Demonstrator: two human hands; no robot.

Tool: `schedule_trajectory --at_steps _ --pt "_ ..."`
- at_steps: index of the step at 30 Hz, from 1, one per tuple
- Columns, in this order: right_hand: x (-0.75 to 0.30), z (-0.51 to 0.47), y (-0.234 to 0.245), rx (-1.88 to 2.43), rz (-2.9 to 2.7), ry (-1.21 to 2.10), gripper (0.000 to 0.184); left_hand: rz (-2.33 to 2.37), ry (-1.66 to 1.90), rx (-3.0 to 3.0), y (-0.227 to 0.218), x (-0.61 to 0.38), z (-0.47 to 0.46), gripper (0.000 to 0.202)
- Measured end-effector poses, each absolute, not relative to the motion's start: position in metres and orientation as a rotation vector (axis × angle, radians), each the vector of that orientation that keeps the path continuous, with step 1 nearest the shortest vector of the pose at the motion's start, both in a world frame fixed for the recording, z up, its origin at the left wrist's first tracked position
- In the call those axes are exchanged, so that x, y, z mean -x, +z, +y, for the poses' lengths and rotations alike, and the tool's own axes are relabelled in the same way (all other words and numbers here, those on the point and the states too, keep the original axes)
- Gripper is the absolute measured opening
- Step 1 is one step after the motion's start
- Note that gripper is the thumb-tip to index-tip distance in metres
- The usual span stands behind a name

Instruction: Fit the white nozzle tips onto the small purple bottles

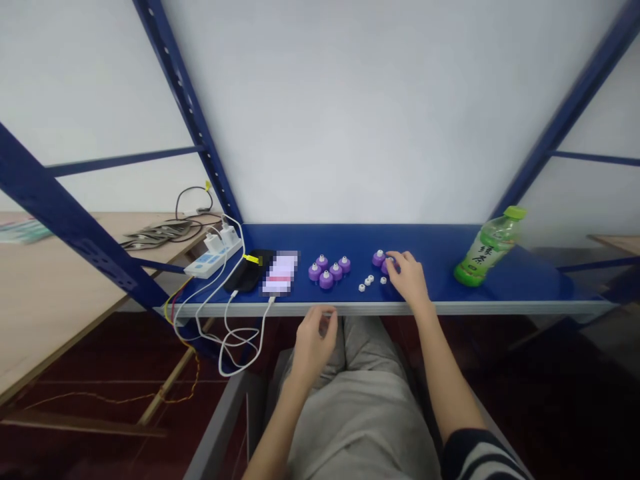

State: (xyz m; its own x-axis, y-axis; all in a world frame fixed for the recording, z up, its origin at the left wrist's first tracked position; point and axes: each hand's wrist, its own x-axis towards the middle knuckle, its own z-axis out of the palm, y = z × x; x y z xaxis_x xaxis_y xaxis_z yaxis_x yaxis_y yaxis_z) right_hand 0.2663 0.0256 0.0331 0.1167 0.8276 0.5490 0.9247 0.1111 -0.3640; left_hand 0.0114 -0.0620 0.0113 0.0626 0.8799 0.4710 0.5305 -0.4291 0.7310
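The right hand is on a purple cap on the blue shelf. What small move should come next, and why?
Probably pinch and lift the purple cap that the right hand touches: its fingers lie on that cap, while the left hand hangs half-curled below the shelf edge, away from the caps.

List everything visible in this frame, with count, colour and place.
shelf: one, blue, ahead
purple caps: seven, purple, five clustered mid-shelf, two further right
white pieces: four, white, right of cluster
tea bottle: one, green, shelf's right end
phones: two, one black, one lit, left of caps
power strip: one, white, shelf's left end
cables: several, white, hanging off shelf's left
wooden table: one, tan, left
left hand: below shelf edge
right hand: fingertips on a cap
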Motion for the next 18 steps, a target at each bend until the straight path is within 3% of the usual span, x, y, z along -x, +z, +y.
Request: schedule_trajectory --at_steps 11,18 --pt "-0.245 0.003 0.006 1.653 -1.638 0.001 0.020 1.741 1.360 -2.067 0.012 0.006 -0.031 0.018" --pt "-0.234 -0.023 0.001 1.527 -1.398 0.136 0.032 2.039 1.136 -2.099 0.021 -0.016 0.001 0.043"
